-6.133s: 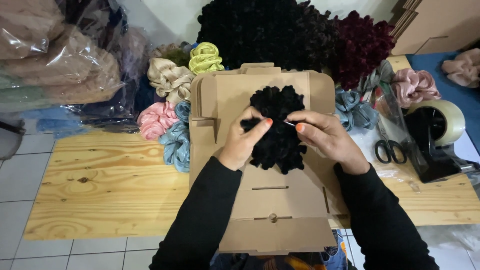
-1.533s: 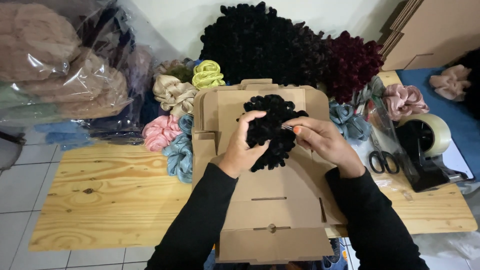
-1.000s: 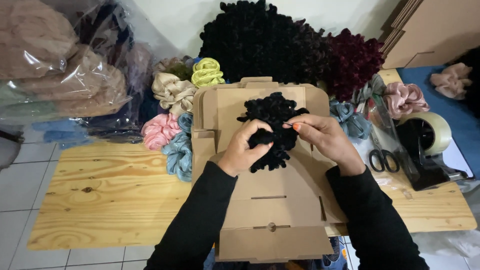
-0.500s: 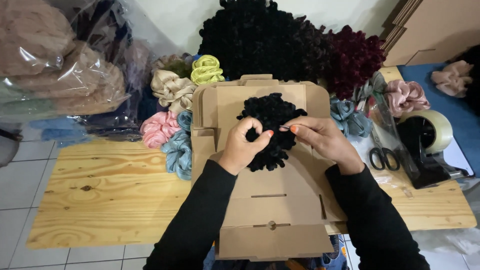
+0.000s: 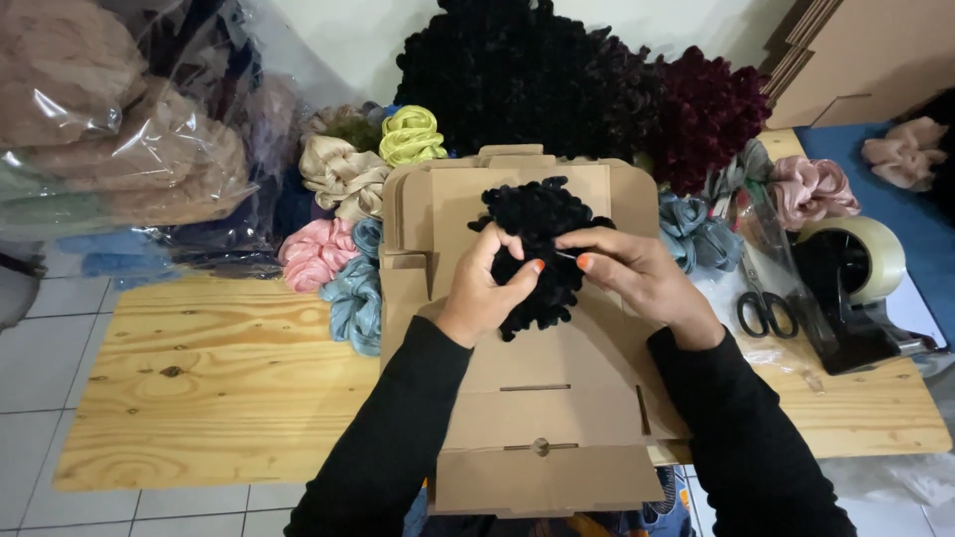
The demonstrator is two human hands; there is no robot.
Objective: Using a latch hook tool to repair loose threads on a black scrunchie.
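Both hands [image 5: 492, 293] [image 5: 637, 278] pinch fuzzy black scrunchie [image 5: 537, 254], grip seemingly tight, over flat cardboard box [image 5: 537, 398].

My left hand [image 5: 487, 293] covers the near left part of the black scrunchie [image 5: 542, 254], and my right hand [image 5: 637, 278] hides its right edge, so I cannot tell how much my fingers pinch. The flat cardboard box [image 5: 537, 398] conceals the bench [image 5: 219, 388] beneath it. The clear plastic bags [image 5: 109, 139] run off the left edge. The dark scrunchie pile [image 5: 537, 70] is cut at the top.
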